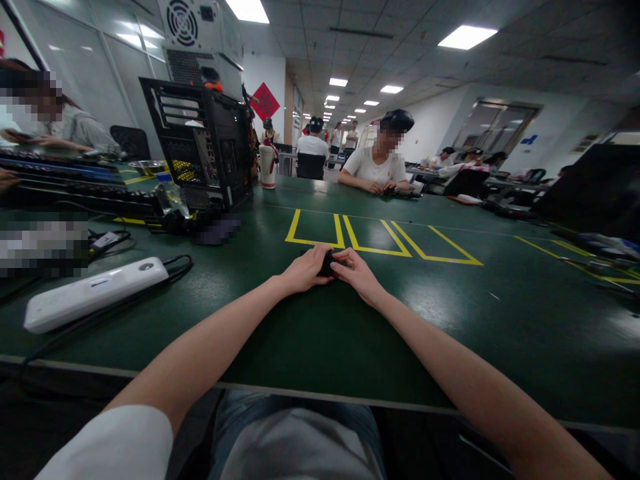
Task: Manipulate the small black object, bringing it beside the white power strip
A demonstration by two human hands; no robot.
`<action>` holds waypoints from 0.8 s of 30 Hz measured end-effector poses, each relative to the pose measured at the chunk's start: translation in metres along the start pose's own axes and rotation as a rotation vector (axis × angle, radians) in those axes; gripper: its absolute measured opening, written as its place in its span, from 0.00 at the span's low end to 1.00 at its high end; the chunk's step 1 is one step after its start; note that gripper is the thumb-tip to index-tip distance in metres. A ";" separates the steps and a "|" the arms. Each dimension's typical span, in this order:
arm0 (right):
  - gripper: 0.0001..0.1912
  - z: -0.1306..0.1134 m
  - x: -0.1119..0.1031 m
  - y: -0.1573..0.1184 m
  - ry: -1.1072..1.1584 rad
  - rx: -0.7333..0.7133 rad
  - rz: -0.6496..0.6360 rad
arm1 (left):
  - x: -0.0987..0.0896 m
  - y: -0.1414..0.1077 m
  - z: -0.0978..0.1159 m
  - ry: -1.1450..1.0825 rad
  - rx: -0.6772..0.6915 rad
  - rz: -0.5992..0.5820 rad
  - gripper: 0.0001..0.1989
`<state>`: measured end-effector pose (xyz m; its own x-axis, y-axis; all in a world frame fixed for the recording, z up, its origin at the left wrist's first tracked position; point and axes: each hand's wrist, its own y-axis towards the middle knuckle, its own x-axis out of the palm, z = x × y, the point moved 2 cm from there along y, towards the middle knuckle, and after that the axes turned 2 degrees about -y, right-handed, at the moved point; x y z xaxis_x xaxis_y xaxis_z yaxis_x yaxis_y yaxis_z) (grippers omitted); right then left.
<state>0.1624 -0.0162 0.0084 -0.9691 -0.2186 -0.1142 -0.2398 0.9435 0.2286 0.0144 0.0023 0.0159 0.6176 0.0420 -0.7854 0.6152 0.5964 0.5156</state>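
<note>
Both my hands meet over the green table (300,347), just in front of the yellow tape outlines (377,250). Between them is a small black object (327,264), mostly covered by fingers, so its kind does not show. My left hand (306,270) is closed around it from the left side. From the right, my right hand (357,273) pinches at the same object with thumb and fingertips. The forearms reach in from the lower corners.
A white handheld device (97,293) with a black cable lies at left. Behind it stand a black computer case (200,140) and a white cup (268,165). A person (383,157) sits across the table. Dark equipment (590,193) fills the far right.
</note>
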 end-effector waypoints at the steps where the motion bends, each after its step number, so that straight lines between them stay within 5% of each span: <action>1: 0.14 0.001 0.000 0.001 -0.002 0.004 0.004 | 0.000 0.000 0.000 0.003 -0.001 0.000 0.29; 24: 0.17 0.007 -0.004 0.004 0.015 0.009 -0.048 | -0.002 -0.001 0.001 0.005 0.002 -0.010 0.28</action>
<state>0.1653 -0.0101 0.0034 -0.9572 -0.2674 -0.1107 -0.2857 0.9341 0.2141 0.0132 0.0013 0.0174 0.6087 0.0396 -0.7924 0.6225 0.5953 0.5080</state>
